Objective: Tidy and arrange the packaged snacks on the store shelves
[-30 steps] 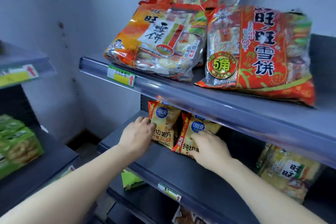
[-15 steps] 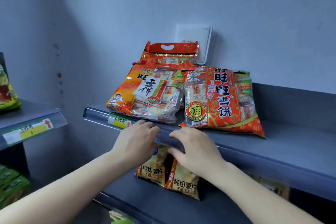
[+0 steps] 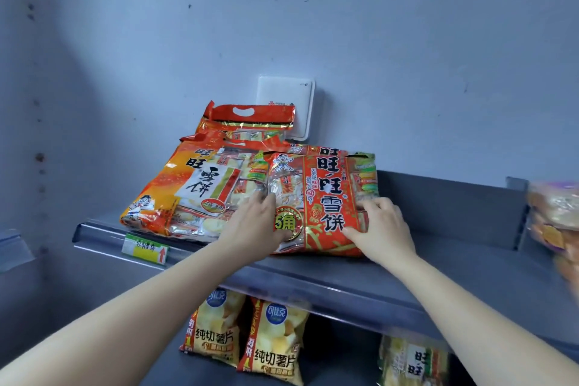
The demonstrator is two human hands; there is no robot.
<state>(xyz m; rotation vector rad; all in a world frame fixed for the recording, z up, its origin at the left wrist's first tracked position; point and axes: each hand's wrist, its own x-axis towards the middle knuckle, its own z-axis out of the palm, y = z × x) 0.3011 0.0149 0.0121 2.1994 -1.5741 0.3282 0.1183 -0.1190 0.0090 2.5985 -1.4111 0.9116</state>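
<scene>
Orange bag [image 3: 175, 194] just beside red bag [image 3: 329, 197], white wall box [image 3: 286, 97] behind.

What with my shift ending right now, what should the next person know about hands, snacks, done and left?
Left hand and right hand each grip a side of the red rice-cracker bag on the top shelf. The orange bag lies beside it, on its left. Done: two chip bags stand side by side below. Left: likely squaring the red bag, then the orange one.

Right-edge snack packs [image 3: 553, 213] blurred, cropped; rear red bag [image 3: 250, 116] mostly hidden behind orange bag [image 3: 188, 185].
</scene>
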